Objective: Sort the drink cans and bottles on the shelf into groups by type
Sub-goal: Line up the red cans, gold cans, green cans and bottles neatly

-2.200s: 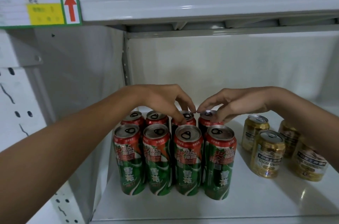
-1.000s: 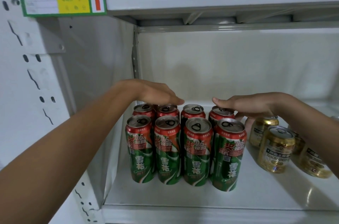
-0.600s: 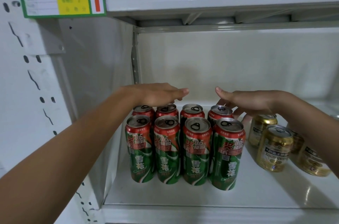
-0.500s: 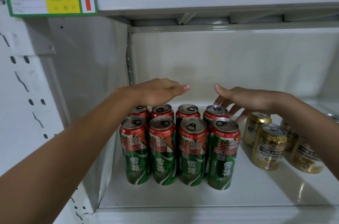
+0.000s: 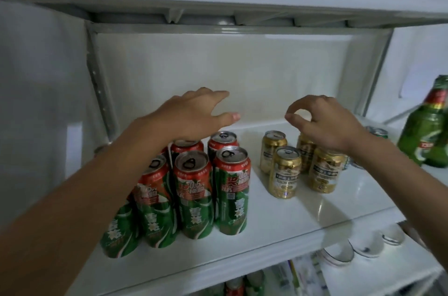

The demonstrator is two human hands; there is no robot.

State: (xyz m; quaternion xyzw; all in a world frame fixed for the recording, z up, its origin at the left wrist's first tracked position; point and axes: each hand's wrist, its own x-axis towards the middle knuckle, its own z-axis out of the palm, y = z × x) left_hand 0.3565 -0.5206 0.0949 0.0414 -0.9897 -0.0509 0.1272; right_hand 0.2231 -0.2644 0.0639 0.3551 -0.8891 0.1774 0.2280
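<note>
At frame centre, on shelf (image 5: 278, 220): red-green cans (image 5: 194, 189) grouped left, gold cans (image 5: 286, 172) right. Left hand (image 5: 194, 116) spread, right hand (image 5: 324, 121) loosely curled, both empty. Next likely: green bottles (image 5: 426, 130), far right, need grouping.

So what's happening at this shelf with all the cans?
A person is sorting drinks on a white shelf. The tall red-and-green cans stand packed together on the left, and the short gold cans form their own cluster to the right. A green bottle stands at the far right. The left hand hovers open above the red-and-green cans; the right hand is loosely curled above the gold ones. Neither hand holds anything.
</note>
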